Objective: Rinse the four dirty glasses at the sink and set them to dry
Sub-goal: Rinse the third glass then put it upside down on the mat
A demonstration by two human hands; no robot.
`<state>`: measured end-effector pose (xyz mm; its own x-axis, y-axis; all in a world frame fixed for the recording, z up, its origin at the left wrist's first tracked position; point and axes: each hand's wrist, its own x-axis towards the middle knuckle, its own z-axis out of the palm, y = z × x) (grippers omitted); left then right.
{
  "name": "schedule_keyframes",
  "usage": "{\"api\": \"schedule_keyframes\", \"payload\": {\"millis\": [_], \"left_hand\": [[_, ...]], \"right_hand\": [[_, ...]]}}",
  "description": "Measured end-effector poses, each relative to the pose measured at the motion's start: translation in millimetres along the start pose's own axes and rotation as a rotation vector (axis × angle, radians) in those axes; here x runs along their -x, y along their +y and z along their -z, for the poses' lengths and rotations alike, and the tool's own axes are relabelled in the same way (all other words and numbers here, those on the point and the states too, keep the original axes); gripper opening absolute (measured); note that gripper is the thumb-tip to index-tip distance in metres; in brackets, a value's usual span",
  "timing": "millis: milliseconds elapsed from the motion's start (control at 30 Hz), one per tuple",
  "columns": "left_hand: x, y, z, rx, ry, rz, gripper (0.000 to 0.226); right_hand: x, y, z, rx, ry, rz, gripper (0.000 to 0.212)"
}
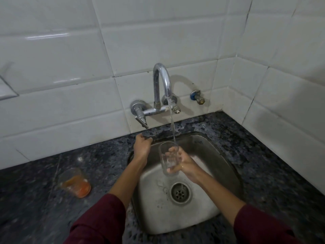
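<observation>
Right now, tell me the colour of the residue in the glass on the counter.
Orange, in the glass; head view.

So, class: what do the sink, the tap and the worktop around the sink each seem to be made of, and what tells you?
Sink: probably stainless steel, brushed, dull grey sheen.
Tap: metal, likely chrome-plated, with mirror-bright highlights on its curved spout.
Worktop: looks like polished granite, dark with pale speckles and a slight gloss; it could be an imitation.

clear glass (168,158) upright under running water, over sink (207,150) | orange-stained glass (75,182) on counter, left
</observation>
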<state>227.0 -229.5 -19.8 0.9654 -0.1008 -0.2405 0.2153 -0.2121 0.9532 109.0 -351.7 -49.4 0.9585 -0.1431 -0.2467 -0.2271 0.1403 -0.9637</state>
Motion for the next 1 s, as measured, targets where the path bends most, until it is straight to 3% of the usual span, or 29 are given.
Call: {"api": "schedule_keyframes", "payload": {"millis": [100,167,300,433,500,667,767,833,900,1000], "left_hand": [[-1.2,17.7,0.1,-0.145,0.072,-0.186,0.057],[-5.3,31.0,0.4,-0.277,0.137,-0.312,0.046],[-17.7,46.1,0.5,-0.512,0.205,-0.309,0.033],[-17.6,47.3,-4.3,-0.753,0.189,-0.434,0.028],[-16.7,46.2,-2.9,-0.817,0.185,-0.463,0.030],[8.6,37.9,4.4,-0.984,0.083,-0.360,0.039],[32.1,15.7,0.3,-1.161,-0.209,-0.349,0.065],[43.5,-4.5,-2.4,-1.135,-0.433,-0.422,0.091],[58.7,-18.1,-4.6,-0.950,-0.550,-0.475,0.108],[81.9,-27.2,-9.9,-0.664,-0.408,-0.486,0.089]], "right_hand": [[0.8,-5.1,2.0,0.069,0.043,0.047,0.067],[1.4,-12.9,7.4,0.191,0.077,0.048,0.068],[7.9,-28.5,20.3,0.417,0.099,0.052,0.066],[12.4,-38.6,31.4,0.849,0.100,0.011,0.087],[16.1,-43.3,33.1,1.041,0.090,0.004,0.087],[27.1,-62.9,26.8,1.237,0.067,0.017,0.063],[26.2,-75.8,20.6,1.447,-0.014,0.107,0.064],[25.4,-84.5,15.7,1.486,-0.066,0.142,0.062],[26.0,-92.7,10.0,1.528,-0.102,0.176,0.065],[26.5,-98.6,3.4,1.446,-0.099,0.215,0.086]]}}
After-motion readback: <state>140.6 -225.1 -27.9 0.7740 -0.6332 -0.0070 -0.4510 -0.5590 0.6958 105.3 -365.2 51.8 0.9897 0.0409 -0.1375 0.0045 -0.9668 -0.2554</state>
